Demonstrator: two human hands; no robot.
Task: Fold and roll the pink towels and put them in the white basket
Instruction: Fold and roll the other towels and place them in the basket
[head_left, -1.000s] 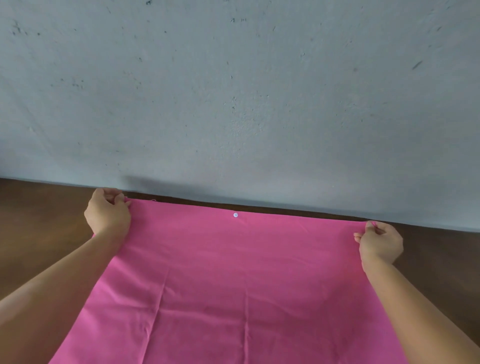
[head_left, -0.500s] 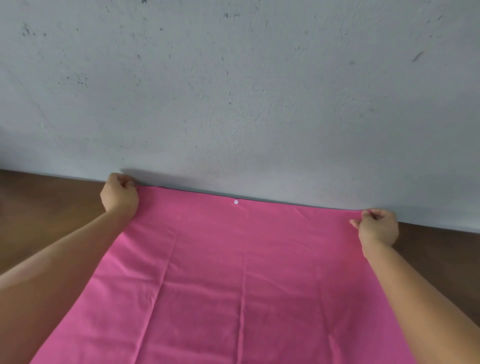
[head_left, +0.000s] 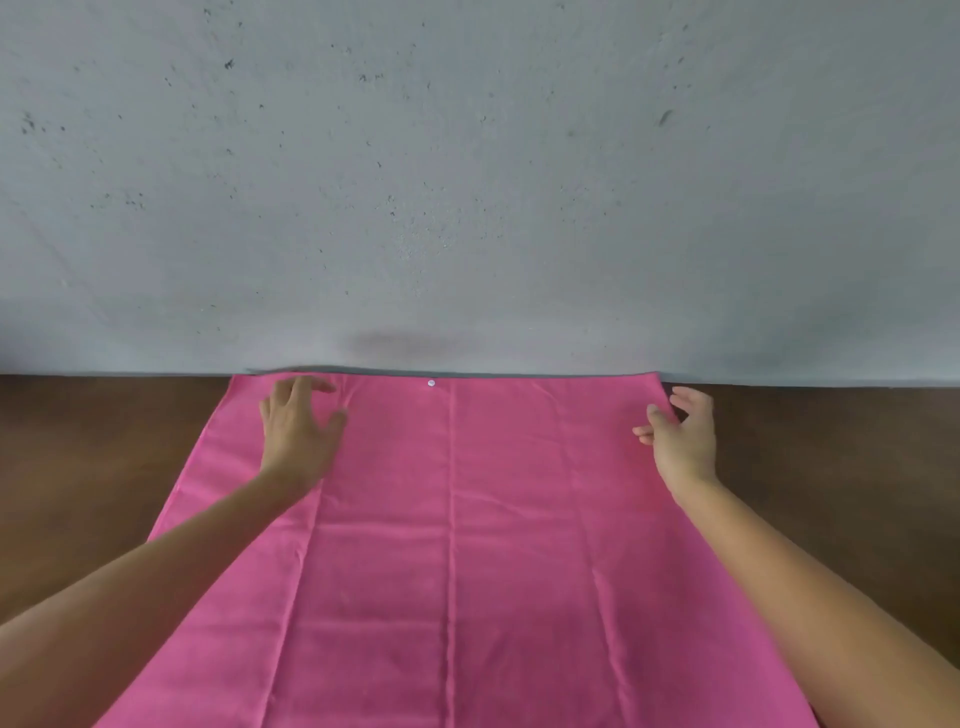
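Note:
A pink towel (head_left: 457, 545) lies spread flat on the brown table (head_left: 93, 452), its far edge against the grey wall. A small white snap button (head_left: 431, 383) sits at the middle of that far edge. My left hand (head_left: 298, 428) rests over the towel near its far left corner with fingers spread. My right hand (head_left: 680, 434) hovers at the far right corner, fingers relaxed and apart, holding nothing. The white basket is not in view.
A rough grey wall (head_left: 467, 182) rises directly behind the table's far edge. Bare brown table surface shows to the left and right (head_left: 841, 467) of the towel.
Both hands have let go of the towel's far corners and opened. The towel's far edge now lies flat against the wall. My left hand has moved inward onto the cloth.

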